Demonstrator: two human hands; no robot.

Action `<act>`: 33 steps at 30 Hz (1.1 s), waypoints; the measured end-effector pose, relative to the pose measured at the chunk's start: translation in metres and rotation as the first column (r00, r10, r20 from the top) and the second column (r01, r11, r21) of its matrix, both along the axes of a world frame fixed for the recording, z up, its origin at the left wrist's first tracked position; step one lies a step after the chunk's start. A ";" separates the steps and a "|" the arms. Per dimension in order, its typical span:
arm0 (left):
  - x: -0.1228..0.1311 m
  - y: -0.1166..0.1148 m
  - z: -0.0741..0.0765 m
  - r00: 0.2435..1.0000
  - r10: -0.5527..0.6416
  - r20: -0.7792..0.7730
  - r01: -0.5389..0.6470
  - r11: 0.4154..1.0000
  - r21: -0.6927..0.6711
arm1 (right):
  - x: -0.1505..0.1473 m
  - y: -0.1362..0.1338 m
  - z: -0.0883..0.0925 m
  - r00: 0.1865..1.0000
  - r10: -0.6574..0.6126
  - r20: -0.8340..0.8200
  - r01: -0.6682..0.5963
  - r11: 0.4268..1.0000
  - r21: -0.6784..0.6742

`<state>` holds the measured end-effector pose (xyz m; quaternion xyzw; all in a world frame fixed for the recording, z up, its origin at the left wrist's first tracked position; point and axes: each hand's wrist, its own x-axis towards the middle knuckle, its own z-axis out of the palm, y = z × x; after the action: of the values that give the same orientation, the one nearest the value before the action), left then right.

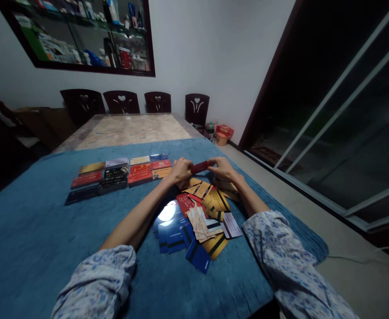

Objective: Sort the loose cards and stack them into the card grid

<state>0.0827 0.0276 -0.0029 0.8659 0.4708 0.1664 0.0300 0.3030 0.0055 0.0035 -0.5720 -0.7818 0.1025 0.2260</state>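
Observation:
My left hand [180, 169] and my right hand [223, 169] together hold a red card [200, 167] by its two ends, a little above the blue cloth [31, 230]. Both hands are closed on it. Under and in front of them lies a loose heap of cards [201, 217] in gold, red, blue and white, some overlapping. To the left, sorted cards [117, 175] lie in neat rows on the cloth, several across.
The blue cloth covers the near part of a long table [131, 128]. Several dark chairs [157, 102] stand at its far end. A wall cabinet [81, 35] hangs above. Sliding glass doors [347, 110] are on the right. A red container [224, 132] sits on the floor.

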 end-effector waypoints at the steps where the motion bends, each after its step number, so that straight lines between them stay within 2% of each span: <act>1: 0.000 0.000 0.000 1.000 0.004 0.000 -0.004 1.000 -0.001 | 0.000 0.000 0.001 1.000 0.004 -0.025 -0.003 1.000 0.014; 10: 0.001 -0.005 0.001 1.000 -0.006 -0.011 0.005 1.000 -0.031 | -0.011 0.002 0.002 0.997 0.009 -0.075 -0.001 0.995 0.100; 15: 0.002 -0.001 0.001 1.000 0.005 0.019 -0.005 1.000 -0.008 | -0.016 -0.003 0.006 1.000 -0.013 0.015 0.010 0.985 0.172; 20: 0.004 0.000 0.001 0.993 -0.007 0.122 0.007 1.000 0.004 | -0.020 -0.008 0.016 0.990 -0.035 0.136 -0.001 0.966 0.259; 23: 0.004 -0.001 0.002 0.984 0.025 0.178 -0.029 0.999 0.023 | -0.020 -0.009 0.018 0.983 -0.034 0.182 -0.023 0.953 0.303; 28: 0.002 -0.002 0.004 0.961 0.065 0.270 -0.079 0.996 0.040 | -0.019 -0.005 0.012 0.974 -0.019 0.225 -0.079 0.904 0.419; 33: 0.005 -0.004 0.006 0.941 0.003 0.339 -0.016 0.999 0.037 | -0.021 -0.001 0.004 0.941 -0.038 0.337 -0.125 0.884 0.450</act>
<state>0.0876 0.0234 0.0027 0.8224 0.4594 0.3224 0.0929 0.2815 0.0050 0.0079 -0.4921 -0.8231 -0.1819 0.2172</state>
